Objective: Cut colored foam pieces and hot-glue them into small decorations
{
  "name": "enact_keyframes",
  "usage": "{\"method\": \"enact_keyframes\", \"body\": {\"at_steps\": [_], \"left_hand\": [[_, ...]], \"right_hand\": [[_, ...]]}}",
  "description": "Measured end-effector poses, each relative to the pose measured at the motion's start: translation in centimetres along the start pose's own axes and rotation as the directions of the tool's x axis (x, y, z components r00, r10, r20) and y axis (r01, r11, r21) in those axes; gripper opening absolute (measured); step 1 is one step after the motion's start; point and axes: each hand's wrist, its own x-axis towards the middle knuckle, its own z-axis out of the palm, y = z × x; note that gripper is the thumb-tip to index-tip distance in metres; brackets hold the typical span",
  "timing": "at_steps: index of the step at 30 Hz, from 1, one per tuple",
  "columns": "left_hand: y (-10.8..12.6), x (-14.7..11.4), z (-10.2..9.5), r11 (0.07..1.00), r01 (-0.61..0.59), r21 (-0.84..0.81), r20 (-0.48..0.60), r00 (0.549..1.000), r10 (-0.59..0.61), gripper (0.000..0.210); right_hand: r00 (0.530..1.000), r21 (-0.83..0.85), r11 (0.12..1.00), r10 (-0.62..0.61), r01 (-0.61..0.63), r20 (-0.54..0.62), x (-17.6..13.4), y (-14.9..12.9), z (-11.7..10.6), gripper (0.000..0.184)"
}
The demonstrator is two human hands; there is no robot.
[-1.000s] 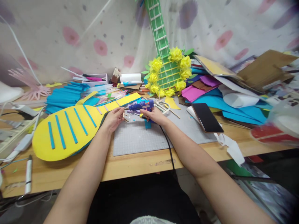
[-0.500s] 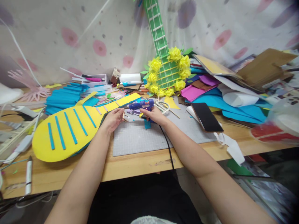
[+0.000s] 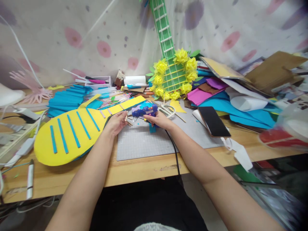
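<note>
My right hand (image 3: 160, 120) is closed around a blue hot glue gun (image 3: 145, 110), whose nozzle points left. Its black cord runs down over the table edge. Pinched between the fingertips of my left hand (image 3: 117, 123) is a short pale stick (image 3: 126, 116), close to the nozzle. Beside that hand lies a yellow paper guitar (image 3: 45, 138) with blue strips across its body and pale purple strips on its neck. Under both hands is a grey cutting mat (image 3: 137, 147).
A green paper guitar (image 3: 166, 35) with yellow flowers leans at the back. A phone (image 3: 213, 121) rests on the mat's right side. Coloured paper sheets (image 3: 240, 109) are piled at right; a white marker (image 3: 30, 179) and a power strip (image 3: 14, 141) are at left.
The glue gun has tilted a little, and its nozzle is now slightly lower beside the pale stick. My left hand has shifted very slightly. The guitars stay in place.
</note>
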Motion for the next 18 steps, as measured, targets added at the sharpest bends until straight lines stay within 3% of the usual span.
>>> {"method": "enact_keyframes", "body": {"at_steps": [13, 18], "left_hand": [[0.1, -0.3, 0.4, 1.0, -0.012, -0.016, -0.024, 1.0, 0.012, 0.024], [0.2, -0.2, 0.4, 0.999, -0.017, -0.046, -0.056, 0.998, 0.014, 0.019]], "right_hand": [[0.999, -0.049, 0.999, 0.004, -0.002, 0.035, 0.2, 0.6, -0.1, 0.041], [0.993, -0.054, 0.998, 0.027, -0.02, 0.117, -0.4, -0.6, -0.4, 0.038]]}}
